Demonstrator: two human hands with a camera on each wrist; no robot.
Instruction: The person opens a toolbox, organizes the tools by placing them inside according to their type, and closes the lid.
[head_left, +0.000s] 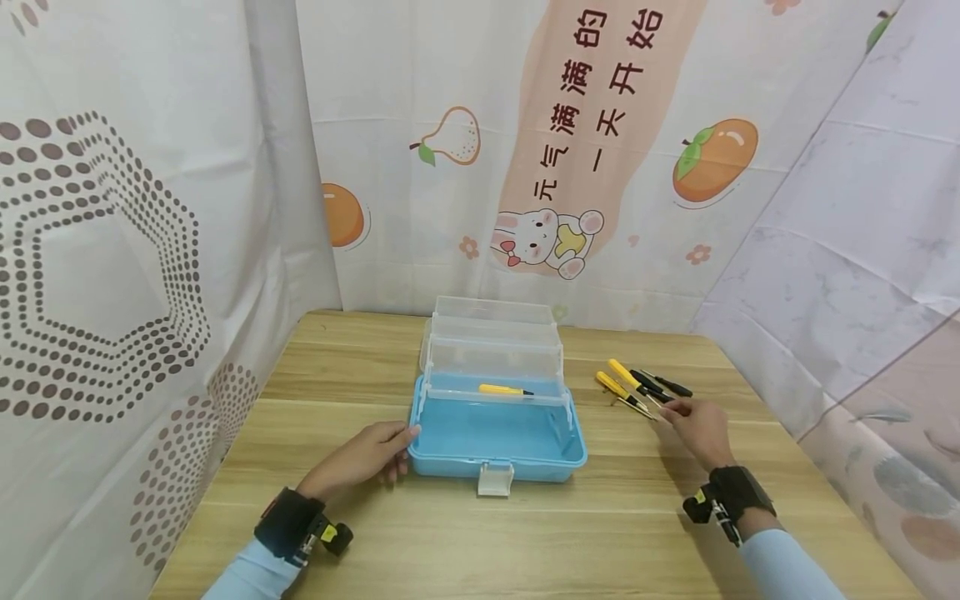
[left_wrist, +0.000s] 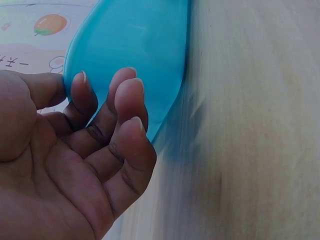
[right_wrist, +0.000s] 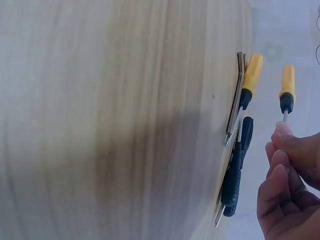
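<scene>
My right hand [head_left: 697, 427] pinches a yellow-and-black screwdriver [right_wrist: 287, 85] by its metal shaft, between thumb and fingertips. Its handle points away from the hand, lifted above the other tools in the right wrist view. On the left, my left hand [head_left: 367, 457] holds the near left corner of a light blue toolbox [head_left: 495, 468], thumb at the rim and fingers along the outer wall. The toolbox stands open, its clear tiered trays [head_left: 495, 360] raised at the back. A small yellow screwdriver [head_left: 502, 389] lies in the lowest tray.
By the right hand lie another yellow screwdriver [right_wrist: 251, 75], black-handled screwdrivers [right_wrist: 231, 180] and a bent metal key [right_wrist: 235, 100] on the wooden table [head_left: 600, 533]. A white latch [head_left: 495, 480] hangs at the toolbox front. Printed curtains [head_left: 375, 83] surround the table.
</scene>
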